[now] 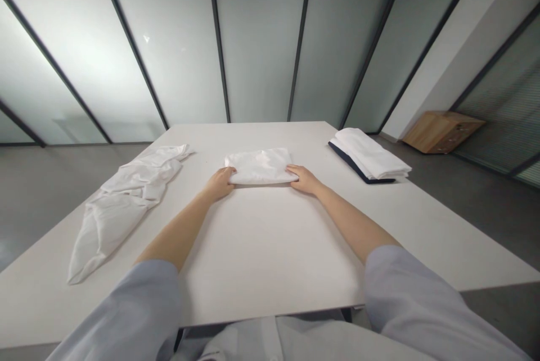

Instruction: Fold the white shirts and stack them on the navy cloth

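Observation:
A flat, folded white cloth (pixel 260 166) lies across the middle of the white table (pixel 270 248). Its top has a glossy sheen; whether a clear plastic bag covers it I cannot tell. My left hand (pixel 220 183) grips its left near corner, thumb on the near side. At the right near corner, my right hand (pixel 304 180) holds the same cloth, fingers over the top. The cloth's near edge seems raised slightly off the tabletop, with a thin shadow beneath.
Along the table's left side lies a crumpled white cloth (pixel 126 198). At the right edge sits a stack of folded white cloths (pixel 369 153) on a dark folded piece (pixel 358 170). A wooden cabinet (pixel 441 131) stands on the floor, right, near frosted glass panels (pixel 257 40).

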`<state>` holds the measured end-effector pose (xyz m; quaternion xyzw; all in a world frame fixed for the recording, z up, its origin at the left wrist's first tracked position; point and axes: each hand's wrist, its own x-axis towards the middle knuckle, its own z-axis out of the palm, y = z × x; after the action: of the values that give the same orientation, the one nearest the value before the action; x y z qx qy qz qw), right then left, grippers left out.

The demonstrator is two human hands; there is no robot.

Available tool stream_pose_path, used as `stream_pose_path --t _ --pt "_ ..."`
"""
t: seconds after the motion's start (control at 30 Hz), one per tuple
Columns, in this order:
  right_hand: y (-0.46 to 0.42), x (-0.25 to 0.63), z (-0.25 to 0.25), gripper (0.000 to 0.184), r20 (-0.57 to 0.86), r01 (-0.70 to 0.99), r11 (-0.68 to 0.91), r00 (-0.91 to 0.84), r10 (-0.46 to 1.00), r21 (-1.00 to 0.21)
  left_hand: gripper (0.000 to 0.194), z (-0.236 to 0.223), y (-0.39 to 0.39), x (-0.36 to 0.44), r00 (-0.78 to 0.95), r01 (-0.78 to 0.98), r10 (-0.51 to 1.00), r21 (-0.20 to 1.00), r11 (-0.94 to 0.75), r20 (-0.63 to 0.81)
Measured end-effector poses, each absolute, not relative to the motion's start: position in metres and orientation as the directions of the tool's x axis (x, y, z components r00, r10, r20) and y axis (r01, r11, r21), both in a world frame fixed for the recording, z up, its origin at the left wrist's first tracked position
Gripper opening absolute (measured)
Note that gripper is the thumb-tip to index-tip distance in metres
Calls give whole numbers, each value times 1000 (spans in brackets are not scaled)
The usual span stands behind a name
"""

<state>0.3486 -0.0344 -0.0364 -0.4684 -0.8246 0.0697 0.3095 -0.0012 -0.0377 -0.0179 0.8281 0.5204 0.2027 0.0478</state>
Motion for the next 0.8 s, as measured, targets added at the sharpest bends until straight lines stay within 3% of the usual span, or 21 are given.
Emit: stream_pose_path --t 0.13,0.3,0.4,0.53,0.67,0.8 --pt "-32 351 -37 42 416 732 505 -326 849 -457 54 -14 -34 -6 298 789 923 482 -382 245" --pt "-34 352 -35 37 369 651 421 -224 902 -632 47 -11 -34 -11 61 617 963 748 -244 263" --pt "-37 350 -35 34 407 638 474 -264 875 -607 53 -12 -35 -13 -12 494 974 848 -192 228" --pt "-38 347 -39 35 469 626 522 -268 841 -579 53 -13 -35 -11 -12 378 984 911 -162 180" --pt "-36 347 -43 24 366 557 381 -144 919 -738 62 -12 -32 -11 -43 266 972 941 -210 229" --pt "-34 350 -43 21 332 493 320 -68 941 -809 75 -19 -30 -17 124 403 973 886 -230 197"
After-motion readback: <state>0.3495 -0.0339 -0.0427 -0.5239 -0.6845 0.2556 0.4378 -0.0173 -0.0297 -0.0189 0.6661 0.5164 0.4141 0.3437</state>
